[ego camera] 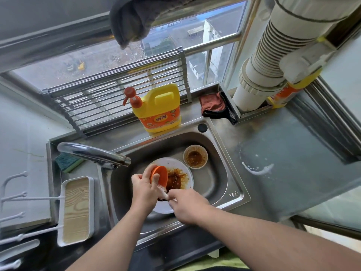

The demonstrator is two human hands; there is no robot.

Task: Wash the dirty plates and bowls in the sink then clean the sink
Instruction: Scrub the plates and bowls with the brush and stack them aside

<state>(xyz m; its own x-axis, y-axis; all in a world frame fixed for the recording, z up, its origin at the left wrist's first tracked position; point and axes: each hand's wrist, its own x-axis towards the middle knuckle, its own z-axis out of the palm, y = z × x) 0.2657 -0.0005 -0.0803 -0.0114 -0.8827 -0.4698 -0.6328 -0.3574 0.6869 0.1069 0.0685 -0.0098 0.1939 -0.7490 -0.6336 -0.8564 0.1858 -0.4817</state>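
Your left hand [143, 187] grips the orange brush [159, 176], bristles down on the plate [175, 163]. Your right hand [188, 207] pinches the plate's near rim. The plate sits in the sink [216, 184], brown sauce just beyond your fingers. The dirty bowl [195, 156] lies past the plate, up-right of both hands.

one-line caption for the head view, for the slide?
Left hand holds orange brush on sauce-stained plate in sink; right hand grips its rim.
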